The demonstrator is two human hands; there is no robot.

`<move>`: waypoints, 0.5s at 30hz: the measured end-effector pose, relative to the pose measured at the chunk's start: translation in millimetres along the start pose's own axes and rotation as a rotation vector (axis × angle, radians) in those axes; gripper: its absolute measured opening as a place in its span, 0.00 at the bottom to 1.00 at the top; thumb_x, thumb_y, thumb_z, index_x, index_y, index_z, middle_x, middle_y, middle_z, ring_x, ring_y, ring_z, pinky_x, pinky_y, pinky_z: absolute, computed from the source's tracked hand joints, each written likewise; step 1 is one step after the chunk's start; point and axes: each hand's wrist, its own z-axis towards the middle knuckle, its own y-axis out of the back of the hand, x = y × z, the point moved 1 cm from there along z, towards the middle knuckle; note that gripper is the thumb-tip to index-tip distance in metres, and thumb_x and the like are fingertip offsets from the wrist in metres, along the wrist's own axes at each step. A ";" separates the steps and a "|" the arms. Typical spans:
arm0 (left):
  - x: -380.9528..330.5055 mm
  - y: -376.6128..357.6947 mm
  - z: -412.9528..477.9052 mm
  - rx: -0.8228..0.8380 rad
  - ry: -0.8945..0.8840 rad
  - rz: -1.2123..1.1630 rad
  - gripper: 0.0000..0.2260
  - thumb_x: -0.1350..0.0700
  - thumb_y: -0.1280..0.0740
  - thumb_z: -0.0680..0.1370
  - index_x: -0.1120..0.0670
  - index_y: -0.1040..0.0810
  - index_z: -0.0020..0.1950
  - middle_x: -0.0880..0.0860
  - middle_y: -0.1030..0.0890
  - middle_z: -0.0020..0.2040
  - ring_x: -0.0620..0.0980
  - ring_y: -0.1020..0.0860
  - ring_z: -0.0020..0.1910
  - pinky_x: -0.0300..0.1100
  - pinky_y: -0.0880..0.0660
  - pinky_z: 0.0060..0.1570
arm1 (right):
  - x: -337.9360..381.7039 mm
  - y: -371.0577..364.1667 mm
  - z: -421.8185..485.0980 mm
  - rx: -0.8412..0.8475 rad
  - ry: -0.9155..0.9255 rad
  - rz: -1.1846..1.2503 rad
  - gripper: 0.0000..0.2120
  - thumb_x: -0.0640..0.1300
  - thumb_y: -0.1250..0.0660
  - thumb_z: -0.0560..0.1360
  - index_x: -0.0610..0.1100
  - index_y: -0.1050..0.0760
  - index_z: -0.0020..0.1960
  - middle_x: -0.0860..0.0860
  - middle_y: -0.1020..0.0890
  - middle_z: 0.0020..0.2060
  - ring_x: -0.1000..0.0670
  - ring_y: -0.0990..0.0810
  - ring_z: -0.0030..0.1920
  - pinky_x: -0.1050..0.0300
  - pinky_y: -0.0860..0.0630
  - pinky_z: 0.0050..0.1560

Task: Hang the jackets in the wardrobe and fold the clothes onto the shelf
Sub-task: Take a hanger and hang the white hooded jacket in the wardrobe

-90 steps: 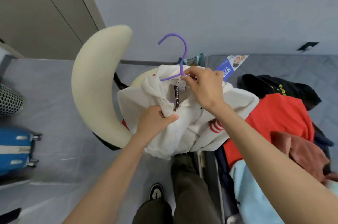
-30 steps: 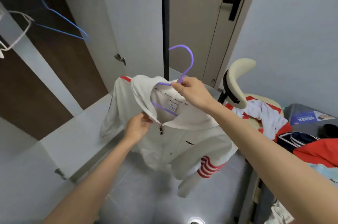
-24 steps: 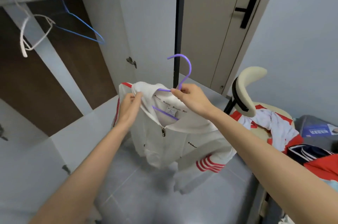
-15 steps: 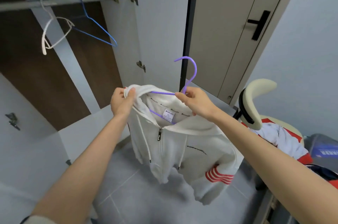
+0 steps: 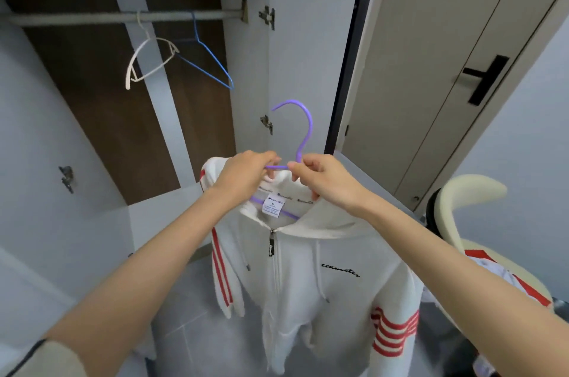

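Where the jacket (image 5: 308, 299) drapes, hanger (image 5: 311, 128) ends lie hidden.

Head cam: I'm holding the white jacket (image 5: 308, 278) up on the purple hanger (image 5: 303, 130), facing the open wardrobe (image 5: 92, 106).
Both hands sit at the hanger neck: L hand (image 5: 246, 173) pinches the bar just beside the hook, R hand (image 5: 323, 176) pinches the hook's base, against the collar. Jacket's zipped, red stripes on the sleeves. Rail (image 5: 77, 18) behind carries 2 bare ones: white hanger (image 5: 147, 64) & blue hanger (image 5: 209, 64). Cream chair (image 5: 471, 192) at R w/ clothes on it.
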 end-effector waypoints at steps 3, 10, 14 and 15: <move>8.6 8.9 6.5 -0.094 0.106 -0.123 0.08 0.65 0.42 0.77 0.53 0.26 0.47 0.46 0.17 0.43 0.55 0.23 0.49 0.47 0.35 0.58 | 3.7 9.2 12.0 0.072 0.045 -0.075 0.12 0.48 0.39 0.79 0.46 0.22 0.40 0.53 0.28 0.29 0.54 0.31 0.32 0.60 0.32 0.36; 51.6 15.9 54.0 -0.137 0.257 -0.101 0.15 0.69 0.45 0.75 0.50 0.30 0.36 0.44 0.22 0.36 0.53 0.23 0.48 0.54 0.60 0.72 | -12.5 4.9 54.2 0.063 0.088 -0.131 0.07 0.47 0.39 0.81 0.45 0.26 0.48 0.51 0.25 0.35 0.52 0.30 0.37 0.59 0.34 0.40; 84.6 16.1 96.7 -0.018 0.251 -0.183 0.11 0.65 0.41 0.78 0.51 0.23 0.51 0.50 0.21 0.59 0.55 0.30 0.67 0.60 0.61 0.71 | -17.6 -3.9 100.7 -0.009 0.018 0.037 0.07 0.43 0.38 0.80 0.46 0.24 0.44 0.52 0.28 0.32 0.51 0.33 0.34 0.62 0.36 0.34; 95.9 18.8 109.5 0.031 0.256 -0.175 0.14 0.64 0.38 0.78 0.51 0.26 0.61 0.51 0.26 0.67 0.55 0.39 0.74 0.62 0.60 0.70 | -18.1 -6.8 115.0 -0.037 -0.008 0.072 0.07 0.42 0.38 0.80 0.45 0.24 0.44 0.54 0.27 0.31 0.52 0.33 0.32 0.65 0.36 0.32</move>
